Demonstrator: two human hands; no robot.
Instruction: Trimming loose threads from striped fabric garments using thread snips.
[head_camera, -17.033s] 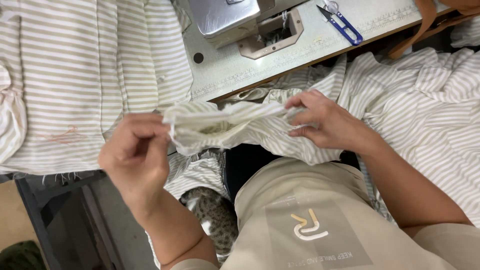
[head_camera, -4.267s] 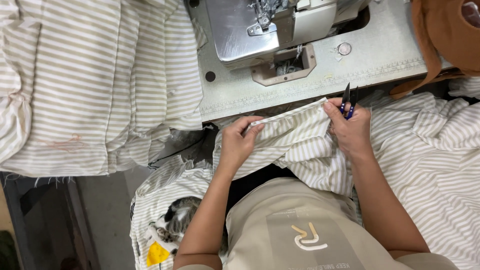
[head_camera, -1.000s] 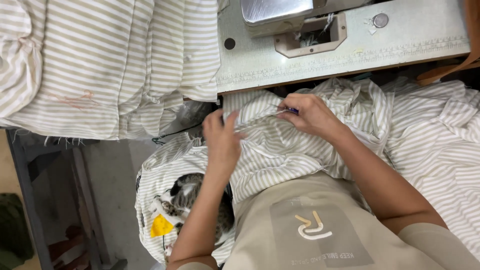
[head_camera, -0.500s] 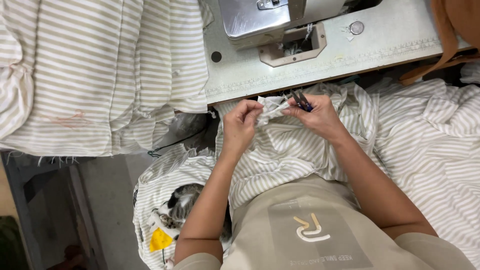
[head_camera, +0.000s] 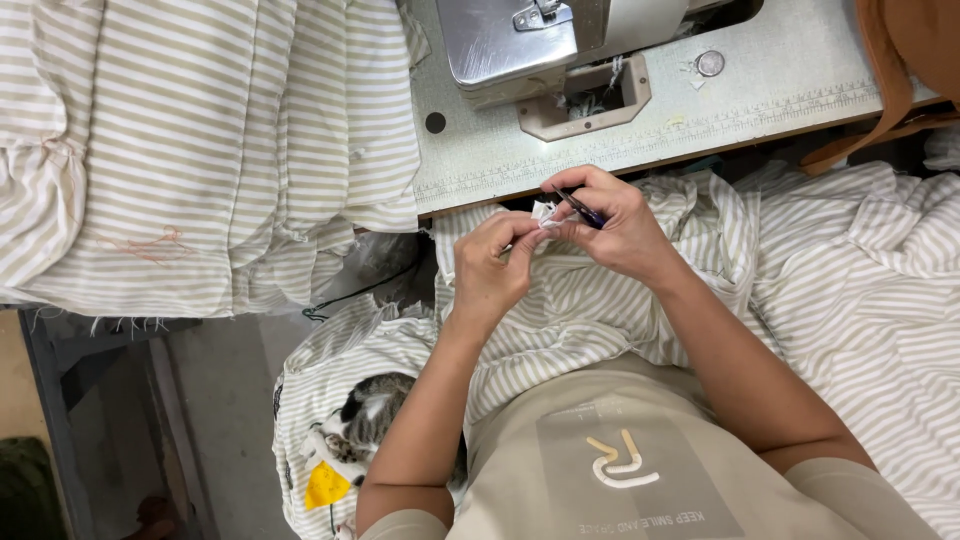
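Observation:
My left hand (head_camera: 492, 262) pinches a corner of a beige-and-white striped fabric piece (head_camera: 590, 310) that lies over my lap. My right hand (head_camera: 615, 222) holds small blue-handled thread snips (head_camera: 582, 209), their tip at the pinched white edge between the two hands. Both hands sit close together just below the front edge of the sewing machine table (head_camera: 640, 130).
The sewing machine (head_camera: 520, 40) stands at the top centre. A stack of striped fabric (head_camera: 200, 150) lies at the left, and more striped cloth (head_camera: 870, 270) at the right. A brown strap (head_camera: 900, 70) hangs at top right. A cat (head_camera: 365, 425) lies on cloth on the floor.
The hands have stayed together at the fabric edge, and the view has shifted slightly. A few seconds ago they were spread apart, stretching the fabric.

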